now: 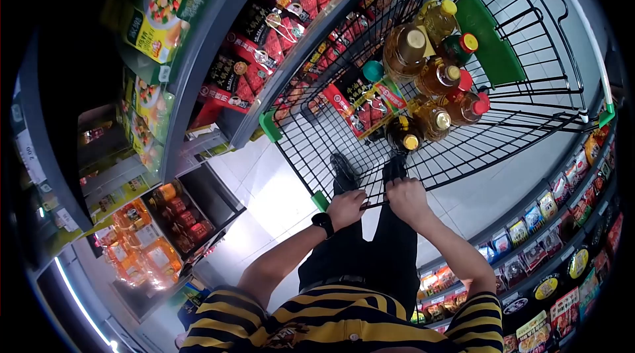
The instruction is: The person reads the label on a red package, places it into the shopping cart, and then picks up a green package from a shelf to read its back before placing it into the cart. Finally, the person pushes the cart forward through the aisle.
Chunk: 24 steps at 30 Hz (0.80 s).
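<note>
Both of my hands are wrapped round the near edge of a wire shopping cart (529, 91) with green corner pieces. My left hand (347, 209), below a black wristwatch (323, 224), grips it beside the green corner. A little to the right, my right hand (407, 202) grips the same edge. Inside the cart stand several bottles, among them a large one with a beige cap (405, 48), a yellow-capped oil bottle (440, 19) and a dark one with a yellow cap (403, 133). A red and black packet (364, 108) lies to their left.
A shelf of red and black packets (245, 75) runs close along the cart's left side. Green and yellow packages (155, 29) are further left. Orange packs (142, 240) sit at lower left. Another curved shelf (529, 234) of packets lines the right. Tiled floor (264, 187) shows below.
</note>
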{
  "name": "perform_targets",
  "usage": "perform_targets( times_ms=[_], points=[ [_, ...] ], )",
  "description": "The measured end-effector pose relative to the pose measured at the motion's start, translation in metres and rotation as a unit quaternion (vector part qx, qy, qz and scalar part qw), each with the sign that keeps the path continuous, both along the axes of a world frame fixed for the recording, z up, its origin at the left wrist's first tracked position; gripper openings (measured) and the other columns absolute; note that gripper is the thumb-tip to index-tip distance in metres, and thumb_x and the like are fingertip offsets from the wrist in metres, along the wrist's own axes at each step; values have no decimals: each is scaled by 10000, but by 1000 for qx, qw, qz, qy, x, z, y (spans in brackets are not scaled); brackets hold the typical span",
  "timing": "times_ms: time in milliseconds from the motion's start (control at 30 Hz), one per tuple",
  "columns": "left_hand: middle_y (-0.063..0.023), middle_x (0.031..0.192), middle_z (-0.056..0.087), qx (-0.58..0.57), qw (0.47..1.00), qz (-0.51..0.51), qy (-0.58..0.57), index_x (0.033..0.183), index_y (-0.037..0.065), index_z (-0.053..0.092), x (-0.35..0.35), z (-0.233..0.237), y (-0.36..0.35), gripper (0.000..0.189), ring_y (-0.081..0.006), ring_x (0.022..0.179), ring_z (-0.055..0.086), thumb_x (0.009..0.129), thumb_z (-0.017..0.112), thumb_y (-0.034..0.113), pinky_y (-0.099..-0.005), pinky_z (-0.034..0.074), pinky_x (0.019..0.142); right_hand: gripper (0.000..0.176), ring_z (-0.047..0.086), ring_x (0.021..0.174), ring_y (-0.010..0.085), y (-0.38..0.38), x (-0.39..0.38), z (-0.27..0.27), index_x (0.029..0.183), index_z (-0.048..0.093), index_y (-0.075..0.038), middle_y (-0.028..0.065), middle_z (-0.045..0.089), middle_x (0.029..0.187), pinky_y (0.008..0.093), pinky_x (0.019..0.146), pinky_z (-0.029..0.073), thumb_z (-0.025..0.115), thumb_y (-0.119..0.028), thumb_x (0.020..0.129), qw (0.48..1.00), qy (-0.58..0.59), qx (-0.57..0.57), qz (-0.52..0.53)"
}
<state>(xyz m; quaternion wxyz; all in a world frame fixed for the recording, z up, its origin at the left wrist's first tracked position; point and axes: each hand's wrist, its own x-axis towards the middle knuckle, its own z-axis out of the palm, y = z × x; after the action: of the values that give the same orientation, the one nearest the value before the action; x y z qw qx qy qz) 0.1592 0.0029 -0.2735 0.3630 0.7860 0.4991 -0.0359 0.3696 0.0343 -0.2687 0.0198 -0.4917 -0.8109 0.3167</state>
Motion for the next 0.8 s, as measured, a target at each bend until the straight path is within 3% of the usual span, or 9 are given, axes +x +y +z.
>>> perform_targets(
  times_ms=[267,367,433,467,500,567,700,767,800],
  points=[
    [-80,961,637,6,1000,-18,0,929,53,600,5,-6,7,203,-287,785,631,815,607,221,-375,527,633,68,607,636,221,7,11,0,666,597,-65,69,595,647,331,571,472,555,-110,694,999,8,47,-13],
    [-89,953,639,2,1000,-16,14,932,52,602,11,-9,10,188,-290,788,630,802,605,188,-379,523,646,100,593,677,215,15,26,5,671,587,-75,50,580,653,327,608,464,617,-170,685,996,-13,78,33],
    [-96,939,640,1,1000,-17,17,930,53,604,15,-11,17,180,-293,782,628,793,603,169,-381,520,651,208,578,732,224,28,47,21,692,572,-84,33,570,681,338,663,454,687,-253,652,990,117,74,40],
    [-102,926,640,1,1000,-16,22,929,53,606,21,-12,19,175,-295,776,626,784,600,150,-384,517,657,342,572,810,249,32,60,26,777,591,-68,48,591,780,360,739,447,747,-307,589,987,150,55,20],
    [-102,926,640,-1,1000,-20,14,929,53,606,26,-12,20,175,-295,776,626,784,600,150,-384,517,657,342,572,810,249,35,74,33,777,591,-68,48,591,780,360,739,447,747,-307,589,988,142,54,17],
    [-111,871,636,23,1000,-2,-5,919,58,607,34,-12,25,166,-300,759,621,768,594,125,-389,513,660,458,561,930,284,50,105,48,888,606,-41,103,599,949,403,815,443,772,-308,555,976,156,130,-74],
    [-94,799,624,18,999,-8,30,859,66,594,49,-16,33,115,-292,738,621,783,579,151,-395,507,630,605,495,1088,328,81,183,59,1018,601,-29,166,532,1155,466,907,403,807,-335,539,980,-69,165,-92],
    [-87,786,623,54,998,-6,20,833,71,586,57,-19,35,117,-285,709,625,794,568,181,-398,505,602,521,525,1052,309,97,220,51,933,633,-41,158,579,1088,452,898,404,799,-360,556,965,-191,163,-69],
    [-84,781,624,46,998,-8,32,829,77,586,62,-20,38,122,-283,692,626,795,567,193,-401,504,591,521,525,1052,309,111,228,50,933,633,-41,158,579,1088,452,898,404,799,-360,556,964,-192,168,-69]
  ],
)
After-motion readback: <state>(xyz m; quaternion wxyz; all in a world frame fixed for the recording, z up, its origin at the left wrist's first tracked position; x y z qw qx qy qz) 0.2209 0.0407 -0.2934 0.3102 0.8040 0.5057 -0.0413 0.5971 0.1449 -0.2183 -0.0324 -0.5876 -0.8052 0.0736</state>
